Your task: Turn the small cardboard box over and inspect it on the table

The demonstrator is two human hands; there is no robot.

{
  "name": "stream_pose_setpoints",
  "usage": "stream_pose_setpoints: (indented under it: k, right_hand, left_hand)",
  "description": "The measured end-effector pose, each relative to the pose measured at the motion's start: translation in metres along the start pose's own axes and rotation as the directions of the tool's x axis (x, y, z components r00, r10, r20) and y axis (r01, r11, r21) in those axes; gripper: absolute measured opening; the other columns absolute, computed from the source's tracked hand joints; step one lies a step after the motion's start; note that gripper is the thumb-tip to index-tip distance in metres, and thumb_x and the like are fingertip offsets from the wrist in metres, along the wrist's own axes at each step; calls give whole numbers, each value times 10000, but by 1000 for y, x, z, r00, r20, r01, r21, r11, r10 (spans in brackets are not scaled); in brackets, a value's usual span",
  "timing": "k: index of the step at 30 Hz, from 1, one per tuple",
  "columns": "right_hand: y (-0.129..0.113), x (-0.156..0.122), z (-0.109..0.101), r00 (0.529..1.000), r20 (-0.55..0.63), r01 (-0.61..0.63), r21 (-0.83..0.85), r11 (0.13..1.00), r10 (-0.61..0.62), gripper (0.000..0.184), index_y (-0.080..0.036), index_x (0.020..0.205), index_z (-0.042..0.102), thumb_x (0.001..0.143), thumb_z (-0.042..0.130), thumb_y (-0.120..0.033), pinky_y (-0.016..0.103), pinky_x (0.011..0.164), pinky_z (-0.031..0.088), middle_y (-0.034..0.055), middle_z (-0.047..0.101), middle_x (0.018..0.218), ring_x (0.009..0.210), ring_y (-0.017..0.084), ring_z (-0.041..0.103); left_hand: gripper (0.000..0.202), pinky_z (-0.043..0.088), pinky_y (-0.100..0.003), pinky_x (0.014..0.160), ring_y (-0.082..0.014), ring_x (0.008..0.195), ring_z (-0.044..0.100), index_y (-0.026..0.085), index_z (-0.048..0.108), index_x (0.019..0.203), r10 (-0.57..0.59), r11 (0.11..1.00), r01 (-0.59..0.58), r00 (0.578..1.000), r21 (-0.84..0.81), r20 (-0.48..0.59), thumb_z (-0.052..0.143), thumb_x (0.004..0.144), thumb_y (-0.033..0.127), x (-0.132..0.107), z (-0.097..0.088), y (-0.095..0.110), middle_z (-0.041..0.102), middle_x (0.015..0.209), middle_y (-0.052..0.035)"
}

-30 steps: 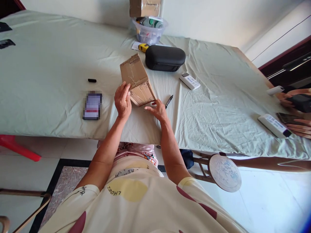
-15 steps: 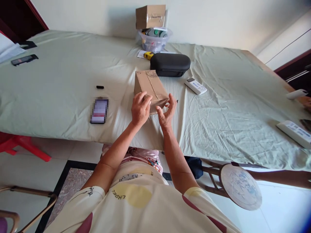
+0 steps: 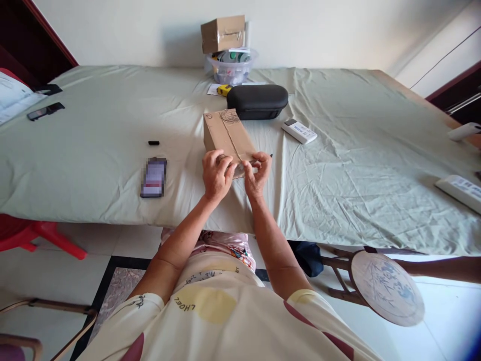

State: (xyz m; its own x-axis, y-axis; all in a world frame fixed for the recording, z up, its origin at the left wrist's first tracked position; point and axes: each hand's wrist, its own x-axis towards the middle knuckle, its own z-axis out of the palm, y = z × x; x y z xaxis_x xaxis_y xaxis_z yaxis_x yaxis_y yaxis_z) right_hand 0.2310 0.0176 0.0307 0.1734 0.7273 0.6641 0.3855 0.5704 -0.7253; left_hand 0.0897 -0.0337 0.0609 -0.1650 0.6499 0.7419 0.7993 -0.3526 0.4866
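Note:
A brown cardboard box [image 3: 227, 131] lies on the cloth-covered table in front of me, with a seam along its top and dark scribbles at its far end. My left hand [image 3: 217, 175] is closed on its near left edge, fingers curled. At the near right corner, my right hand [image 3: 257, 175] pinches the edge, thumb and fingers close together. Both thumbs meet near the end of the seam. The near face of the box is partly hidden behind my hands. A small dark tip [image 3: 271, 156] shows just beyond my right fingers; I cannot make out what it is.
A black hard case [image 3: 257, 102] lies right behind the box, beside a yellow tape measure [image 3: 224, 90]. A white device [image 3: 299, 131] is to the right. On the left are a phone [image 3: 154, 178] and a small black piece [image 3: 154, 143]. A plastic tub [image 3: 231, 73] bears another box [image 3: 223, 34].
My right thumb and fingers have come down and inward onto the box's near edge, close to my left thumb. The left fingers stay on the box. The view has shifted slightly.

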Motion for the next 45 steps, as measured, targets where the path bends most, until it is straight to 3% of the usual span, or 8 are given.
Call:
stream_pose_setpoints:
  k: [5, 13, 23, 27, 32, 36, 40, 45]
  right_hand:
    - [0, 5, 2, 995, -29, -83, 267, 960, 94, 413, -271, 1175, 670, 1016, 571, -638, 355, 841, 573, 56, 650, 1113, 1011, 198, 659]
    - [6, 9, 4, 973, 42, -222, 450, 865, 228, 479, -259, 1040, 714, 918, 701, -722, 280, 732, 513, -7, 652, 885, 804, 138, 605]
    - [10, 3, 11, 954, 193, -283, 317, 905, 230, 512, -259, 1008, 783, 896, 702, -751, 323, 803, 537, 32, 738, 967, 894, 181, 665]
    - [12, 2, 12, 960, 217, -216, 184, 959, 175, 490, -276, 1046, 811, 893, 729, -735, 369, 882, 556, 60, 778, 1071, 986, 217, 700]
    - [14, 0, 17, 939, 258, -292, 252, 923, 227, 516, -281, 1144, 798, 915, 693, -731, 352, 846, 571, 31, 729, 948, 847, 175, 669]
    - [10, -1, 14, 942, 253, -302, 354, 885, 220, 496, -282, 1136, 758, 903, 714, -717, 327, 833, 561, 3, 680, 902, 839, 159, 647]
    - [2, 0, 8, 950, 211, -295, 360, 885, 231, 485, -266, 1047, 739, 878, 738, -721, 310, 798, 540, 17, 684, 945, 869, 165, 647]
    - [-2, 0, 8, 941, 224, -321, 365, 874, 252, 534, -266, 1030, 722, 854, 721, -770, 301, 756, 529, 3, 642, 908, 797, 150, 596]
  left_hand:
    - [478, 516, -436, 1115, -279, 1276, 614, 224, 770, 1126, 42, 999, -43, 998, -18, -53, 401, 1123, 529, 3, 1, -8, 678, 1333, -163]
    - [562, 510, -414, 1128, -247, 1291, 624, 237, 774, 1168, 51, 998, -53, 996, -33, -67, 323, 1138, 571, 4, -5, -19, 696, 1342, -143]
    - [448, 466, -411, 1190, -241, 1297, 630, 208, 732, 1219, -57, 978, 15, 979, -210, -194, 451, 1119, 543, -7, -26, -36, 689, 1348, -139]
    - [444, 509, -391, 1161, -246, 1319, 631, 208, 705, 1219, -223, 928, 114, 931, -354, -288, 510, 1086, 583, -21, -28, -54, 678, 1338, -142]
    - [507, 606, -410, 1001, -275, 1266, 691, 216, 594, 1292, -547, 744, 390, 821, -543, -160, 496, 1037, 642, -36, -20, -82, 658, 1429, -181]
    - [438, 577, -418, 1055, -259, 1142, 717, 210, 635, 1144, -562, 769, 494, 825, -405, -60, 475, 1031, 602, -40, -16, -89, 745, 1197, -130]
    - [463, 591, -418, 899, -250, 846, 670, 232, 622, 850, -598, 760, 570, 801, -312, 7, 510, 994, 658, -41, -16, -86, 649, 795, -42]
    - [546, 597, -435, 922, -265, 903, 687, 221, 620, 912, -603, 739, 572, 797, -356, 29, 475, 989, 743, -39, -19, -84, 673, 859, -63]
